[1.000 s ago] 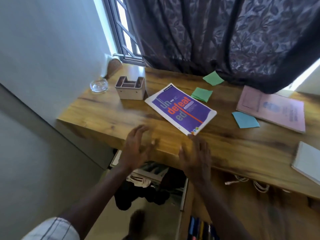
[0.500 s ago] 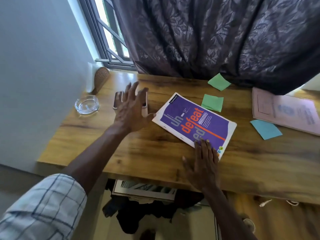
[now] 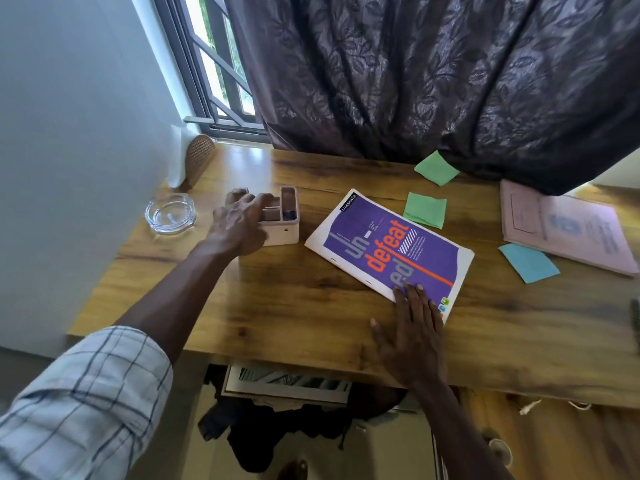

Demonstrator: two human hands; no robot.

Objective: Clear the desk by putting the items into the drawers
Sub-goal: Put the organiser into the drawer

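The left hand curls its fingers over the left rim of a small white desk organizer, which stands on the wooden surface between a glass ashtray and a purple notebook. The right hand lies flat on the surface, its straight fingertips on the near corner of the notebook. Two green sticky notes, a blue sticky note and a pink booklet lie further right.

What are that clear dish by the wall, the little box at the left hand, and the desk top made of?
The clear dish looks like glass: transparent, thick-walled, with bright glints. The little box seems matte plastic, pale with rounded edges, though painted wood is possible. The desk top shows wood grain under a soft sheen; solid wood or laminate, I cannot tell.
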